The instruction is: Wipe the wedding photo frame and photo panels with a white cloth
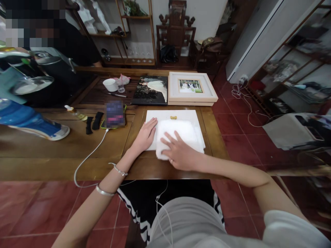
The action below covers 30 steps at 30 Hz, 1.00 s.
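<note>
A white fluffy cloth (190, 129), folded into a pad, lies over much of a flat white board (159, 114) in front of me. My right hand (181, 151) rests on the cloth with its fingers spread. At the board's left edge, my left hand (147, 135) lies flat with fingers stretched out, touching the board beside the cloth. A small tan bow-shaped piece (173, 117) sits on the board just beyond the cloth. The cloth and my right forearm hide the board's lower right part.
Behind the board are a framed photo (212, 94) and a dark picture panel (150, 98). To the left lie a phone (115, 115) on a white cable, black straps (97, 120), a small bottle (76, 113) and a blue bottle (28, 119). A person (80, 44) is at the far left.
</note>
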{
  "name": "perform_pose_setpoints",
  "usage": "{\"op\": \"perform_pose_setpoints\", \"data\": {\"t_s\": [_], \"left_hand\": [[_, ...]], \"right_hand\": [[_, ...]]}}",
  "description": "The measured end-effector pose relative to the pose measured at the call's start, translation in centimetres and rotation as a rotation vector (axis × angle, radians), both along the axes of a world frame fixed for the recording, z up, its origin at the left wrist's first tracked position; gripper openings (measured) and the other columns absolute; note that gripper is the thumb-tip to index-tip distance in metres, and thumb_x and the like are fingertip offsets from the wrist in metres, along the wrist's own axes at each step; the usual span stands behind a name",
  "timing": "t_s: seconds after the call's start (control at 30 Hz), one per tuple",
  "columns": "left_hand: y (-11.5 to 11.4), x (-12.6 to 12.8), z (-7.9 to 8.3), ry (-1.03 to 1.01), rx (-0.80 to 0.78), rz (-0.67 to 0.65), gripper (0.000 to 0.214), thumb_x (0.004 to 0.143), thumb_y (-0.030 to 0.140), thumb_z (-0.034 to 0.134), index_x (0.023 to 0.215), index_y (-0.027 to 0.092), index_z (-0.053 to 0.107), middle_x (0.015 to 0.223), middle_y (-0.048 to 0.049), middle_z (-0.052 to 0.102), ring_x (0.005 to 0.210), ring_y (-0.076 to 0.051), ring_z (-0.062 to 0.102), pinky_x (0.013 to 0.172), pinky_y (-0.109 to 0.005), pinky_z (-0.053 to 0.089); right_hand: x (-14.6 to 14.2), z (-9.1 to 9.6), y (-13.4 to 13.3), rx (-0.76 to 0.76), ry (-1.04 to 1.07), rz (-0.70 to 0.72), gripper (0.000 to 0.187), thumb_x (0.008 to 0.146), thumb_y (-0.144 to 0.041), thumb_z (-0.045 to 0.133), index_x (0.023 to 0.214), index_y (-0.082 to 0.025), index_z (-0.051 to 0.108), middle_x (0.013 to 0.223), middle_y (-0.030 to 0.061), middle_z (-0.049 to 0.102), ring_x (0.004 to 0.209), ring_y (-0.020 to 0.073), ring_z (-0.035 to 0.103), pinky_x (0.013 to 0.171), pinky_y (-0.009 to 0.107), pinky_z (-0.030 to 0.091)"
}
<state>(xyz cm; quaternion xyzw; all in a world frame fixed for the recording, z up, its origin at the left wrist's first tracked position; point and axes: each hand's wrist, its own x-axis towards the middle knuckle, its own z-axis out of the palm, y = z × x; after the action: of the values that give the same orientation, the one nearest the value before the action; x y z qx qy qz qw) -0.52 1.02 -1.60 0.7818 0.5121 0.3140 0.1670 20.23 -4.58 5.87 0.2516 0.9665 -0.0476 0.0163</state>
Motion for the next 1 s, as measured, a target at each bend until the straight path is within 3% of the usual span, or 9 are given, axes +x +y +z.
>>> {"op": "perform_pose_setpoints", "data": {"t_s": [0.1,0.17,0.3,0.47,0.63,0.7,0.8,0.9,1.0], "left_hand": [[0.0,0.0,0.1,0.015,0.000,-0.007,0.044,0.096,0.027,0.032,0.132,0.012,0.054,0.144,-0.0152,0.049,0.139,-0.026,0.038,0.115,-0.053,0.027],[0.0,0.0,0.1,0.024,0.000,-0.015,0.044,0.096,0.025,0.032,0.133,0.012,0.053,0.145,-0.0151,0.048,0.139,-0.025,0.038,0.115,-0.053,0.027],[0.0,-0.1,0.1,0.032,-0.009,-0.027,0.045,0.096,0.025,0.033,0.135,0.012,0.051,0.145,-0.0152,0.047,0.140,-0.025,0.036,0.116,-0.052,0.026],[-0.1,0.1,0.2,0.011,-0.029,-0.014,0.047,0.098,0.031,0.030,0.137,0.011,0.049,0.145,-0.0158,0.047,0.140,-0.026,0.036,0.116,-0.054,0.024],[-0.5,0.3,0.9,-0.114,0.032,0.026,0.056,0.101,0.045,0.022,0.142,0.013,0.044,0.149,-0.0129,0.043,0.141,-0.023,0.035,0.117,-0.045,0.027],[-0.7,0.2,1.2,-0.174,0.066,0.037,0.060,0.101,0.050,0.019,0.142,0.014,0.044,0.150,-0.0118,0.041,0.141,-0.022,0.035,0.118,-0.042,0.027],[-0.9,0.0,1.5,-0.247,0.093,0.022,0.064,0.100,0.053,0.014,0.145,0.016,0.041,0.152,-0.0103,0.039,0.142,-0.022,0.032,0.118,-0.042,0.024],[-1.0,0.0,1.5,-0.285,0.106,0.008,0.064,0.100,0.053,0.012,0.147,0.017,0.039,0.153,-0.0085,0.037,0.144,-0.022,0.029,0.119,-0.043,0.022],[-1.0,0.1,1.2,-0.229,0.066,0.007,0.062,0.101,0.051,0.017,0.146,0.016,0.040,0.153,-0.0094,0.037,0.143,-0.022,0.030,0.119,-0.044,0.024]], "right_hand": [[0.8,0.9,-2.2,-0.078,-0.023,0.068,0.029,0.084,-0.021,0.055,0.111,-0.016,0.066,0.147,0.0193,0.043,0.141,0.0412,0.026,0.109,0.066,0.024],[1.1,1.3,-1.9,-0.113,-0.015,0.086,0.028,0.085,-0.020,0.054,0.110,-0.016,0.065,0.145,0.0170,0.046,0.142,0.0374,0.027,0.111,0.063,0.025],[1.2,1.0,1.6,-0.095,0.053,0.024,0.031,0.085,-0.016,0.051,0.114,-0.014,0.062,0.139,0.0180,0.052,0.141,0.0318,0.031,0.113,0.058,0.024],[-0.3,0.1,7.2,-0.022,0.087,-0.171,0.037,0.084,-0.012,0.048,0.119,-0.013,0.059,0.137,0.0198,0.053,0.140,0.0335,0.032,0.111,0.058,0.027],[-3.2,-0.4,8.5,0.032,0.057,-0.272,0.040,0.087,-0.015,0.045,0.125,-0.013,0.057,0.144,0.0199,0.046,0.139,0.0400,0.030,0.106,0.068,0.025],[-3.9,-0.6,7.6,0.041,0.047,-0.212,0.040,0.087,-0.017,0.048,0.126,-0.014,0.057,0.149,0.0189,0.041,0.141,0.0405,0.025,0.107,0.070,0.020],[-3.7,-0.8,5.4,0.032,0.051,0.002,0.035,0.086,-0.016,0.051,0.119,-0.015,0.062,0.148,0.0164,0.042,0.143,0.0368,0.023,0.111,0.067,0.017],[-2.2,-0.2,3.0,-0.012,0.048,0.202,0.030,0.083,-0.015,0.053,0.109,-0.017,0.067,0.146,0.0145,0.046,0.143,0.0334,0.026,0.113,0.062,0.019],[-0.3,0.9,1.0,-0.080,0.036,0.277,0.027,0.081,-0.016,0.055,0.105,-0.017,0.068,0.143,0.0139,0.050,0.141,0.0319,0.032,0.113,0.059,0.023]]}}
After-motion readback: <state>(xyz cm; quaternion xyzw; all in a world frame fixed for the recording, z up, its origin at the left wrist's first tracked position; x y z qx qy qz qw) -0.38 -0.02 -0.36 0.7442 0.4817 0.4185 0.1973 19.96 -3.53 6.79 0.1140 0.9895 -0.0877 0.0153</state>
